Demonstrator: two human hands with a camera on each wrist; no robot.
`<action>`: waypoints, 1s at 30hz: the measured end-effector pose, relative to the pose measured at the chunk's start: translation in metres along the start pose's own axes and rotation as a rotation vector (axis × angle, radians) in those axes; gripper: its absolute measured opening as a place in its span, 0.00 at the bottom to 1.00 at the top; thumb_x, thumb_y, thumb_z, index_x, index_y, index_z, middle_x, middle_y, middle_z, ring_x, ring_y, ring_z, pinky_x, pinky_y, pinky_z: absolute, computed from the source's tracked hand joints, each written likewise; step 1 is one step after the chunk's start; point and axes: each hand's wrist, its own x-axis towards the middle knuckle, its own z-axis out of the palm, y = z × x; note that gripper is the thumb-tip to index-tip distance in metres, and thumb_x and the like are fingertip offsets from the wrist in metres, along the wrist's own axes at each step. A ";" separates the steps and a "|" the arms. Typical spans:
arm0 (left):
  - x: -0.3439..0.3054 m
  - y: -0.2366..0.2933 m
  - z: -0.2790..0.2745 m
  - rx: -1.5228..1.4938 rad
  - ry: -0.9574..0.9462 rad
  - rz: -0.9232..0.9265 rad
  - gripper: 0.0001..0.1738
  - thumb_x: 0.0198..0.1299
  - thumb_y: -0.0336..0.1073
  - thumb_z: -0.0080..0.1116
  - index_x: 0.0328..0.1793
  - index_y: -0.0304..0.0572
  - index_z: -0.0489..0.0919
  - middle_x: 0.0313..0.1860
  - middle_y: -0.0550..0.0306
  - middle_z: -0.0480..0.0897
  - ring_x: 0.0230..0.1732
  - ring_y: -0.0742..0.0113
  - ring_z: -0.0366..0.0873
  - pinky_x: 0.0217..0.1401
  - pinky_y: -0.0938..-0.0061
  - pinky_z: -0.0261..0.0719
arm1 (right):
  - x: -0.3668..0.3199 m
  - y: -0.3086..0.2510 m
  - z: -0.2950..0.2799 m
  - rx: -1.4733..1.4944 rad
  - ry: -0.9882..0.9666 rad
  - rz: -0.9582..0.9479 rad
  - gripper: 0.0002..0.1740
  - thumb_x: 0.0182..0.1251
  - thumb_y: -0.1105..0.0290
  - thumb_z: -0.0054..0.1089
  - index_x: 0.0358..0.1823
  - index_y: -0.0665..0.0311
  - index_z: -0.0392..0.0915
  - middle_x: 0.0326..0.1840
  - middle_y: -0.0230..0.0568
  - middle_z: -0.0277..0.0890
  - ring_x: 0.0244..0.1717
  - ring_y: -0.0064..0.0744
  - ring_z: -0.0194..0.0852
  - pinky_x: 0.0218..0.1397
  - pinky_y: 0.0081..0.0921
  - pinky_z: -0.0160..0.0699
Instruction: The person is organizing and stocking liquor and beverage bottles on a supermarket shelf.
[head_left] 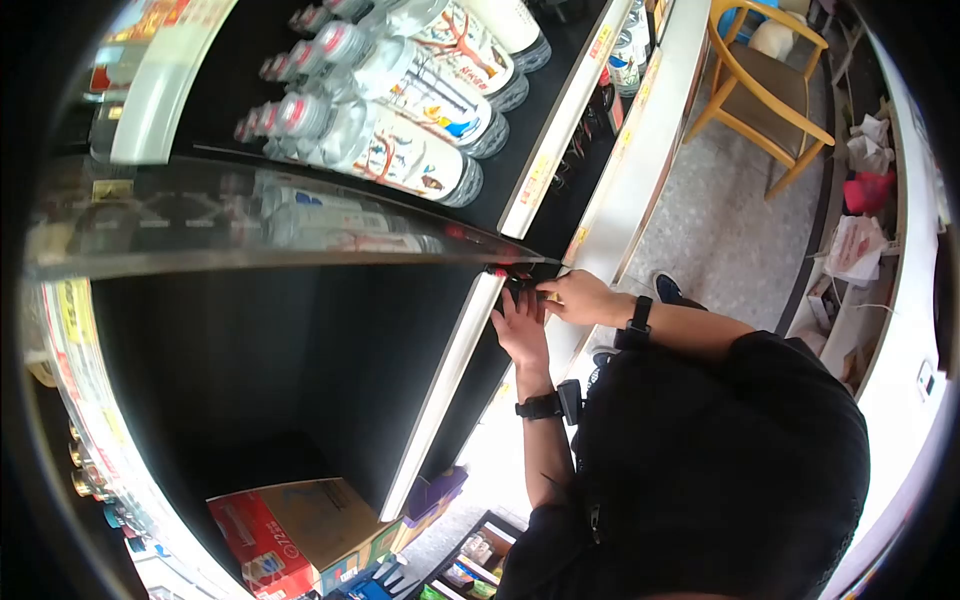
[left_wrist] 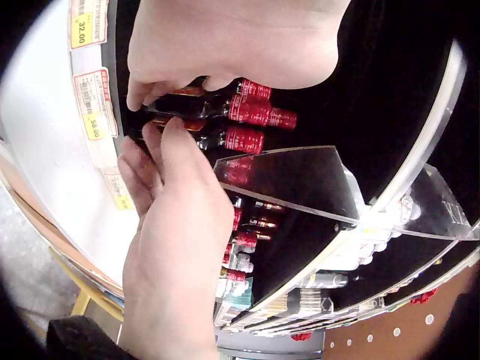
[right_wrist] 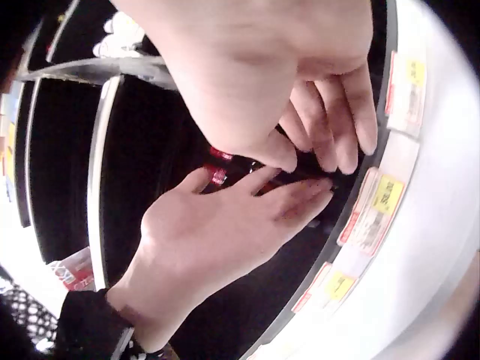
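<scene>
Low in a dark shelf stand several dark bottles with red neck wraps (left_wrist: 244, 139), seen best in the left wrist view. My left hand (head_left: 520, 328) reaches over the shelf's front edge, its fingers extended and spread at the bottles. Beside it my right hand (head_left: 585, 298) bends its fingers and thumb about a dark bottle, whose body is mostly hidden by both hands. The right wrist view shows the left hand (right_wrist: 214, 229) below, close to the right hand (right_wrist: 255, 67), with red necks (right_wrist: 215, 175) between them.
Price tags (left_wrist: 96, 105) line the white shelf front. A clear divider (left_wrist: 292, 176) stands beside the bottles, with smaller red-necked bottles beyond. Large clear bottles (head_left: 420, 95) fill an upper shelf. A cardboard box (head_left: 300, 520) sits lower left; a wooden chair (head_left: 765, 90) stands at upper right.
</scene>
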 end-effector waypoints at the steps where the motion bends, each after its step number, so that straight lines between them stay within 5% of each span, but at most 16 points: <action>1: 0.001 0.000 0.002 -0.006 0.014 -0.010 0.51 0.63 0.75 0.31 0.81 0.51 0.37 0.79 0.36 0.41 0.79 0.48 0.40 0.79 0.57 0.38 | -0.002 0.007 -0.011 0.033 -0.047 0.083 0.19 0.56 0.66 0.57 0.50 0.61 0.79 0.29 0.46 0.82 0.31 0.46 0.82 0.37 0.37 0.80; 3: 0.003 0.000 0.006 -0.015 0.020 -0.018 0.51 0.62 0.75 0.31 0.81 0.51 0.36 0.80 0.36 0.37 0.81 0.47 0.35 0.79 0.55 0.34 | 0.001 0.020 -0.028 0.060 -0.090 0.164 0.17 0.55 0.66 0.58 0.46 0.62 0.80 0.29 0.45 0.82 0.32 0.47 0.82 0.40 0.38 0.80; 5: 0.003 -0.001 0.007 0.002 0.036 -0.004 0.52 0.62 0.75 0.30 0.81 0.51 0.36 0.80 0.35 0.34 0.81 0.46 0.32 0.80 0.54 0.32 | 0.007 0.034 -0.043 0.160 0.178 0.264 0.15 0.53 0.67 0.60 0.42 0.63 0.79 0.28 0.44 0.82 0.32 0.44 0.82 0.40 0.36 0.81; 9: -0.001 -0.010 0.008 0.010 0.133 0.009 0.49 0.64 0.73 0.29 0.81 0.47 0.41 0.79 0.33 0.42 0.80 0.43 0.39 0.79 0.52 0.39 | 0.040 0.041 -0.067 0.070 0.524 0.366 0.16 0.54 0.64 0.64 0.41 0.65 0.78 0.29 0.44 0.82 0.33 0.45 0.83 0.39 0.36 0.81; 10: -0.003 -0.013 0.010 0.027 0.231 0.001 0.47 0.67 0.70 0.29 0.79 0.42 0.48 0.76 0.33 0.51 0.77 0.43 0.50 0.77 0.52 0.49 | 0.049 0.044 -0.069 0.018 0.545 0.352 0.20 0.57 0.57 0.64 0.41 0.67 0.78 0.28 0.47 0.82 0.33 0.47 0.83 0.40 0.37 0.81; 14: -0.011 -0.022 0.018 0.190 0.357 -0.057 0.36 0.71 0.60 0.32 0.70 0.36 0.64 0.68 0.39 0.67 0.68 0.49 0.66 0.70 0.57 0.63 | 0.076 0.040 -0.078 -0.303 0.284 0.479 0.27 0.60 0.45 0.59 0.35 0.67 0.80 0.24 0.50 0.81 0.32 0.47 0.83 0.39 0.37 0.81; 22: -0.019 -0.036 0.009 0.264 0.452 0.005 0.28 0.70 0.52 0.44 0.61 0.34 0.72 0.58 0.44 0.76 0.59 0.53 0.74 0.63 0.60 0.70 | 0.078 0.054 -0.061 -0.390 0.324 0.358 0.19 0.64 0.55 0.54 0.25 0.63 0.80 0.21 0.49 0.80 0.26 0.46 0.82 0.38 0.36 0.79; 30: -0.025 -0.049 0.015 0.217 0.426 -0.053 0.29 0.69 0.52 0.45 0.63 0.36 0.71 0.61 0.44 0.74 0.63 0.52 0.71 0.66 0.60 0.66 | 0.059 0.038 -0.065 -0.373 0.255 0.367 0.20 0.62 0.54 0.58 0.41 0.67 0.74 0.27 0.50 0.82 0.32 0.49 0.83 0.38 0.40 0.80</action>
